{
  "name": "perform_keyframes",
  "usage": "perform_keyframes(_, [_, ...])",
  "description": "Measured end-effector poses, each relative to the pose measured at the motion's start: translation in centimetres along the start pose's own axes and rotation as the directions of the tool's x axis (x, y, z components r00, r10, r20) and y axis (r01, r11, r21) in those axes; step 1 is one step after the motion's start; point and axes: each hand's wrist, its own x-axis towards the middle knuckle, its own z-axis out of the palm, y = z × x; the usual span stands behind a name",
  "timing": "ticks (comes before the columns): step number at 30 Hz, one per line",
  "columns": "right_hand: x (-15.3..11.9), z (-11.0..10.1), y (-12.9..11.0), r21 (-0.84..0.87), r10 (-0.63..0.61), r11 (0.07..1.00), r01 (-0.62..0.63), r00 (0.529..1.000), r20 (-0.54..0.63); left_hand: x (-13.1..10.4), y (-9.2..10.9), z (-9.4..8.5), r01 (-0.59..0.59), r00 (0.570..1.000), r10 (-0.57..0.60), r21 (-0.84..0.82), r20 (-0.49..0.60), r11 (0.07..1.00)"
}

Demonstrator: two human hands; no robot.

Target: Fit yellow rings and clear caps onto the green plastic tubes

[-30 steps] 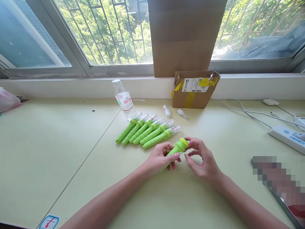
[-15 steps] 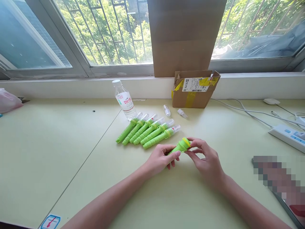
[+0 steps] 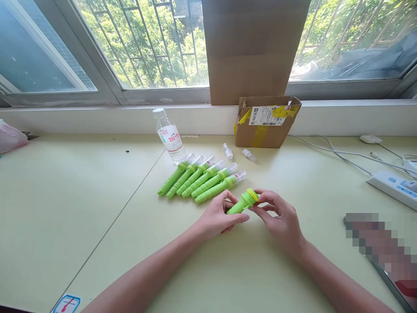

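Left hand (image 3: 217, 217) closed round the green tube (image 3: 241, 203) to steady it, right hand (image 3: 280, 217) pinching its yellow-ringed end with fingertips, just in front of the row of capped green tubes (image 3: 202, 178) on the table (image 3: 97, 195).

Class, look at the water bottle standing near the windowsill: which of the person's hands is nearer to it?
Left. The left hand lies below and slightly right of the water bottle; the right hand is farther right.
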Motion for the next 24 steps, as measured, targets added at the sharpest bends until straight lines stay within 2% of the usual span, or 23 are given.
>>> perform_keyframes(7, [0.02, 0.04, -0.06, 0.008, -0.007, 1.000, 0.007, 1.000, -0.017, 0.19, -0.41, 0.19, -0.025, 0.999, 0.025, -0.017, -0.031, 1.000])
perform_keyframes(16, [0.03, -0.05, -0.37, 0.032, 0.008, 0.999, -0.007, 1.000, -0.013, 0.45, -0.94, 0.07, -0.045, 0.999, 0.045, -0.101, -0.002, 0.994])
perform_keyframes(21, [0.06, -0.19, -0.22, 0.028, 0.029, 0.999, -0.030, 0.999, 0.044, 0.30, -0.78, 0.06, -0.051, 0.998, 0.052, -0.072, 0.016, 0.996])
perform_keyframes(24, [0.02, -0.17, -0.11, 0.016, 0.033, 0.999, -0.034, 0.999, 0.033, 0.24, -0.62, 0.07, -0.048, 0.998, 0.050, -0.040, 0.030, 0.998])
